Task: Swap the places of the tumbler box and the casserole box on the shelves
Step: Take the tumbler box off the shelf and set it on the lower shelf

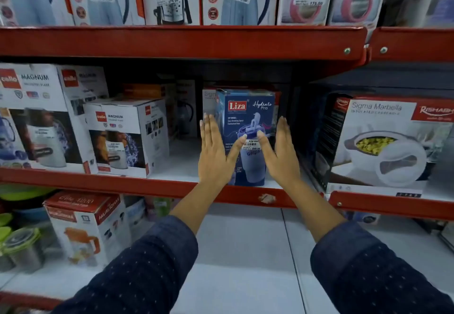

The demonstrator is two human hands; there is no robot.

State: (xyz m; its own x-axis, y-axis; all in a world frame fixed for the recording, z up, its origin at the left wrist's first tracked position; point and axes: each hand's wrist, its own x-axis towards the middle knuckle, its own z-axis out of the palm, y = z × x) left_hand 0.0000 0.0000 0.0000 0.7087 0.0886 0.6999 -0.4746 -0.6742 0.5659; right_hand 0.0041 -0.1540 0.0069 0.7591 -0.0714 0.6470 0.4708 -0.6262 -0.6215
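Upright blue tumbler box (pixel 248 117), "Liza Hydrate Pro", barcode sticker; flat, unclenched fingers (pixel 208 129) of both hands flanking it

You see even, cool overhead store light with a deep shadow pooled under the red metal upper shelf lip (pixel 181 43), soft blur over the price stickers and the white flask boxes (pixel 122 136) at left, and bowed wide-angle edges, perhaps motion smear too.
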